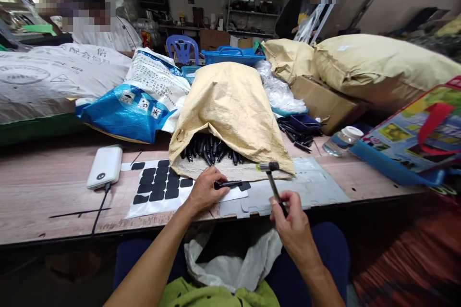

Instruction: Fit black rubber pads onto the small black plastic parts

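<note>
My left hand (208,189) is closed on a black pen-like piece (230,184), which lies level just above the table's front part. In my right hand (290,213) is a small hammer (274,187), its handle gripped low and its two-faced head raised, with one face yellowish and the other dark. A tan woven sack (226,100) lies in front of both hands, its mouth towards me. Many similar black pieces (207,147) show inside that mouth. Beneath my left hand is a white sheet (144,207) with rows of black rounded squares (158,184).
A white power bank (104,166) with a cable stands on the left. Grey sheeting (320,179) covers the table at right, near a lidded jar (342,141). More black pieces (300,134) lie beyond. Full sacks (382,64) line the back; other people (104,33) are behind.
</note>
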Tool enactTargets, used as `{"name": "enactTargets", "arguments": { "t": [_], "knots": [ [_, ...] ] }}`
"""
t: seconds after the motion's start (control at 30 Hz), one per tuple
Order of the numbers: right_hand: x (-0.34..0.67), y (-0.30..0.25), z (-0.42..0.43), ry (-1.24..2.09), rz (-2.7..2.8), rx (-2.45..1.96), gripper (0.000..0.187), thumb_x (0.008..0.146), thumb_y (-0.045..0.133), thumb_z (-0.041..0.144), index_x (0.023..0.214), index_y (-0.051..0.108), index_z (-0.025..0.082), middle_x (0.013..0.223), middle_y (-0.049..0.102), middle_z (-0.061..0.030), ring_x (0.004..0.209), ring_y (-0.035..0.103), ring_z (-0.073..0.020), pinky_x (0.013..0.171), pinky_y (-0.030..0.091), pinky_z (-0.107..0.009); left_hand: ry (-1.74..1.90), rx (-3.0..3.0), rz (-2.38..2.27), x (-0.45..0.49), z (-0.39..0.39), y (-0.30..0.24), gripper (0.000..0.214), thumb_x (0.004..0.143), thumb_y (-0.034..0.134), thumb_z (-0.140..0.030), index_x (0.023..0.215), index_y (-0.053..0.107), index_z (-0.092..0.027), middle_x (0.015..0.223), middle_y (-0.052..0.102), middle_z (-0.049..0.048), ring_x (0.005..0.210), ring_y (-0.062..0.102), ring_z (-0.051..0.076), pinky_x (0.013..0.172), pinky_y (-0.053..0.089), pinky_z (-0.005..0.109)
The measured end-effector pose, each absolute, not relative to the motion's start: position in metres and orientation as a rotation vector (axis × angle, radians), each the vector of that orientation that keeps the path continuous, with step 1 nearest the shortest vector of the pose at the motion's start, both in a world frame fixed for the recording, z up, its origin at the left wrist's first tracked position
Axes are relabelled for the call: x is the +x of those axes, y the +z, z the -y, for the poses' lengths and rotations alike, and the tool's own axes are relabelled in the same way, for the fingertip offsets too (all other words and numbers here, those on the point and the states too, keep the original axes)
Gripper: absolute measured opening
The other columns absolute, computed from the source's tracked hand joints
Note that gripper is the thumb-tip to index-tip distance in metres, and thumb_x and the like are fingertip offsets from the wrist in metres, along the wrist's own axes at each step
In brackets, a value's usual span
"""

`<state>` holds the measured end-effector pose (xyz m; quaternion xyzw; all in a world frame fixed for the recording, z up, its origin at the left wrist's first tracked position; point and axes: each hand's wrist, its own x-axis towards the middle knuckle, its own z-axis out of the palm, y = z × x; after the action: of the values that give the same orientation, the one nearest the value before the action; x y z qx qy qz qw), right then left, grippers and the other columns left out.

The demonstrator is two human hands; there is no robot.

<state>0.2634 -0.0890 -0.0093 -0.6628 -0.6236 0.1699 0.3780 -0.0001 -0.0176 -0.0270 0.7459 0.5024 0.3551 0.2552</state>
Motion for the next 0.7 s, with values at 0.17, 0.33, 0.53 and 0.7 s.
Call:
{"name": "enactTargets", "arguments": {
  "t": [0.17, 0.33, 0.53, 0.7],
  "knots": [
    [0.241, -0.002, 0.103, 0.53, 1.799, -1.516, 0.042, 0.101, 0.045, 0.032, 0.141, 0.051, 0.021, 0.115, 0.073, -0.0091, 0.097, 0.071, -0.0207, 0.084, 0.056, -0.031, 0.966, 2.019, -1.347, 0.0, 0.017, -0.029, 0.01, 0.081, 0.075, -0.025, 0.09, 0.079, -0.022, 0.084, 0.069, 0.0043, 0.088, 0.062, 0.022, 0.081, 0.045, 0.033],
    [0.229, -0.007, 0.109, 0.381, 1.926, -1.446, 0.049, 0.103, 0.04, 0.025, 0.151, 0.048, 0.027, 0.128, 0.068, -0.0085, 0.112, 0.068, -0.0216, 0.099, 0.053, -0.034, 0.977, 2.04, -1.348, -0.001, 0.015, -0.033, 0.015, 0.082, 0.076, -0.028, 0.095, 0.081, -0.023, 0.086, 0.071, 0.0052, 0.089, 0.062, 0.022, 0.081, 0.046, 0.033],
    [0.22, -0.007, 0.111, 0.176, 2.084, -1.623, 0.051, 0.104, 0.037, 0.021, 0.152, 0.047, 0.031, 0.096, 0.069, -0.0055, 0.083, 0.07, -0.0193, 0.073, 0.053, -0.025, 0.994, 2.064, -1.349, 0.001, 0.013, -0.036, 0.014, 0.081, 0.076, -0.027, 0.094, 0.082, -0.022, 0.081, 0.068, 0.0047, 0.086, 0.061, 0.021, 0.079, 0.045, 0.031],
    [0.214, -0.004, 0.109, 0.139, 2.074, -1.59, 0.05, 0.104, 0.037, 0.022, 0.153, 0.047, 0.03, 0.096, 0.068, -0.0058, 0.083, 0.069, -0.0192, 0.074, 0.051, -0.026, 0.969, 2.06, -1.358, 0.001, 0.014, -0.034, 0.015, 0.081, 0.075, -0.024, 0.094, 0.081, -0.022, 0.082, 0.067, 0.0042, 0.087, 0.06, 0.021, 0.081, 0.045, 0.032]
  ]
}}
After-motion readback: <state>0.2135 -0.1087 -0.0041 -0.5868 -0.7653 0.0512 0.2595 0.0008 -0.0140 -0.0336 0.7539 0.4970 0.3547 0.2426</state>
